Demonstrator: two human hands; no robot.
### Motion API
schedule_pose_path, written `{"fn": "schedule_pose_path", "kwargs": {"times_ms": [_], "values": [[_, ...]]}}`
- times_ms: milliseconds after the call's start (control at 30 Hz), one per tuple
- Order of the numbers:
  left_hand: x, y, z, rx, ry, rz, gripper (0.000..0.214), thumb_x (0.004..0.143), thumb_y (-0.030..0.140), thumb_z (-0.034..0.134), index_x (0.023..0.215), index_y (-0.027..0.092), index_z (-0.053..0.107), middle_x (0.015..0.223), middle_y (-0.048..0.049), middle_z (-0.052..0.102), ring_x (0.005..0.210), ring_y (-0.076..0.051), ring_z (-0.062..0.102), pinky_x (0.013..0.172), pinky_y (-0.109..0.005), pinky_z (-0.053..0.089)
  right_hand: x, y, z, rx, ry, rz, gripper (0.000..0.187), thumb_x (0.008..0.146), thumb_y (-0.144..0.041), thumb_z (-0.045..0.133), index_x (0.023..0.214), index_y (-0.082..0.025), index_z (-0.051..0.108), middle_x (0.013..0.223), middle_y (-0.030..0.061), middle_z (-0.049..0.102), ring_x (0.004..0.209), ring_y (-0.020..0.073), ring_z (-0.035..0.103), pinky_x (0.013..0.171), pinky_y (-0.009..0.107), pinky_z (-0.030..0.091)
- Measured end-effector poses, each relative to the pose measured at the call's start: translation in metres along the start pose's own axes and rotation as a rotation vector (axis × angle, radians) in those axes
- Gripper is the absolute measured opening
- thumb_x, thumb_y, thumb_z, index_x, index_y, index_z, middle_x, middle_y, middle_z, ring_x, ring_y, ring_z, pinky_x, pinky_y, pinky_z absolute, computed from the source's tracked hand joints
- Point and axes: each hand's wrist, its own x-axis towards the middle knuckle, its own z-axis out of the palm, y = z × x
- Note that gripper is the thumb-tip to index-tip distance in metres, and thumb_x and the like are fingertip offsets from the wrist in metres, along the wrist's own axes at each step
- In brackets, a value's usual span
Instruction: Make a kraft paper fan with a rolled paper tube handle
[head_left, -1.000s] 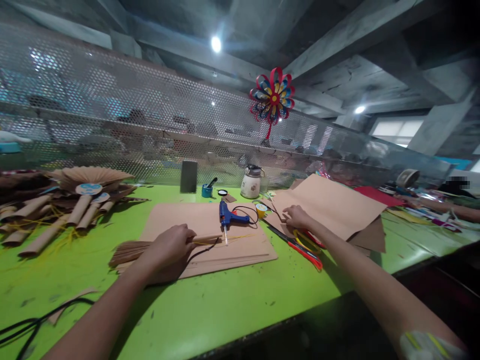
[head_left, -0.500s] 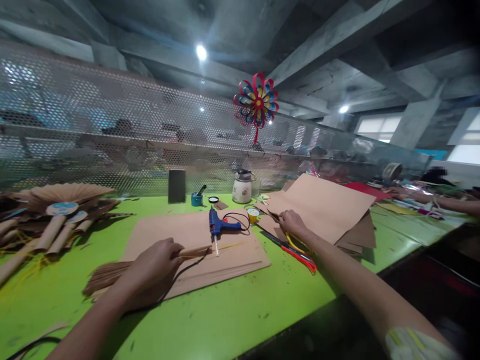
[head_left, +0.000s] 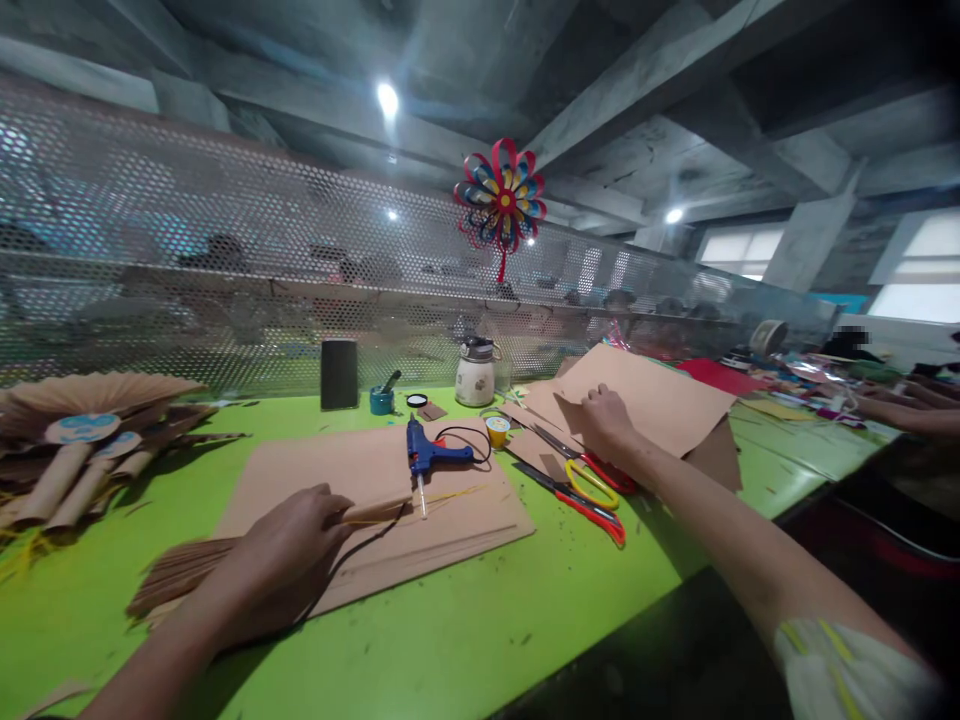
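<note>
My left hand is closed around a folded brown paper fan, whose pleated end sticks out below the wrist. The fan's rolled handle and a yellow string point toward a blue glue gun, which lies on a stack of brown paper. To the right, my right hand has its fingers curled at the near left edge of a raised brown paper sheet. Just below that hand lie scissors with yellow loops and scissors with red loops.
Finished paper fans are piled at the left. Along the back stand a dark phone-like slab, a blue pot and a white flask. A yellow cup sits beside the cord. Another person's arm reaches in at far right.
My right hand has moved up and away from the scissors, along the brown paper's edge, uncovering the yellow loops. My left hand still holds the fan. The view has shifted slightly right.
</note>
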Motion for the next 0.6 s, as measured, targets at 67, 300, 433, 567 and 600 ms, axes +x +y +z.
{"fn": "schedule_pose_path", "kwargs": {"times_ms": [67,300,433,567,600], "values": [[-0.001,0.002,0.000,-0.004,0.007,-0.001,0.036,0.088,0.038,0.037,0.074,0.020,0.065,0.077,-0.0077,0.061,0.066,-0.020,0.055,0.062,-0.031,0.036,-0.004,-0.005,0.009,0.026,-0.037,0.043,0.026,0.075,-0.022,0.061,0.097,-0.009,0.066,0.107,0.0211,0.057,0.107,0.0326,0.040,0.089,0.040,0.031],[-0.003,0.003,-0.002,-0.009,0.006,-0.028,0.039,0.088,0.040,0.035,0.074,0.020,0.065,0.078,-0.0087,0.062,0.066,-0.020,0.055,0.062,-0.031,0.036,0.026,-0.047,0.027,0.219,-0.140,0.066,0.031,0.089,-0.024,0.050,0.115,-0.014,0.061,0.118,0.0140,0.057,0.111,0.0248,0.048,0.091,0.033,0.038],[-0.002,0.006,-0.006,-0.019,-0.022,-0.059,0.033,0.084,0.038,0.041,0.078,0.021,0.068,0.081,-0.0084,0.063,0.072,-0.021,0.057,0.064,-0.030,0.038,0.054,-0.064,0.035,0.311,-0.275,0.110,0.029,0.091,-0.035,0.054,0.110,-0.013,0.058,0.108,0.0081,0.060,0.094,0.0189,0.059,0.082,0.038,0.049],[-0.006,0.016,-0.013,-0.030,-0.007,-0.096,0.031,0.080,0.036,0.044,0.087,0.020,0.070,0.086,-0.0103,0.064,0.077,-0.022,0.059,0.068,-0.029,0.040,0.069,-0.071,0.043,0.411,-0.310,0.133,0.030,0.091,-0.032,0.055,0.114,-0.013,0.056,0.111,0.0082,0.059,0.094,0.0191,0.060,0.080,0.038,0.052],[-0.007,0.018,-0.015,-0.026,-0.004,-0.102,0.031,0.080,0.036,0.044,0.087,0.020,0.070,0.087,-0.0105,0.064,0.078,-0.022,0.059,0.069,-0.029,0.041,0.070,-0.072,0.044,0.444,-0.292,0.128,0.030,0.091,-0.032,0.055,0.115,-0.014,0.056,0.112,0.0081,0.058,0.095,0.0196,0.060,0.080,0.038,0.052]]}}
